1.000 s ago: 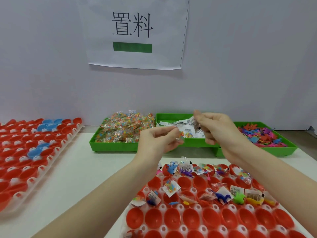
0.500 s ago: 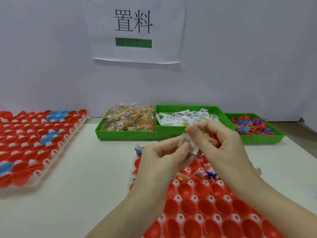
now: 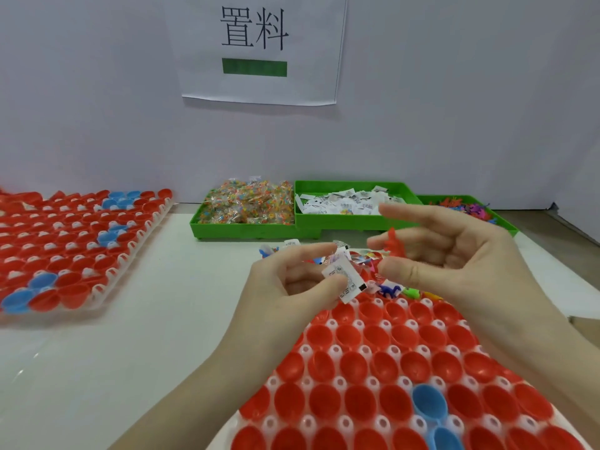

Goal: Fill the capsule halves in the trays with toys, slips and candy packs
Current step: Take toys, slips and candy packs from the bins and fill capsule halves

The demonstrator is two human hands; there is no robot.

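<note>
Above the near tray (image 3: pixel 324 378) of red capsule halves (image 3: pixel 386 368), our left hand (image 3: pixel 292 287) pinches a paper slip (image 3: pixel 345 280) — our right hand (image 3: pixel 454 258) loosely pinches a red toy (image 3: pixel 393 243) — both poised for dropping in.

"置料" is printed in black on the white paper sign (image 3: pixel 259 50) taped to the wall, upper centre; slip print is unreadable.

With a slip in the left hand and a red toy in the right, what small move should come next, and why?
Probably lower the left hand and drop its paper slip into an empty red capsule half just below. The slip is pinched right above the near tray, whose front rows hold nothing, while the right hand holds a red toy that could follow.
</note>
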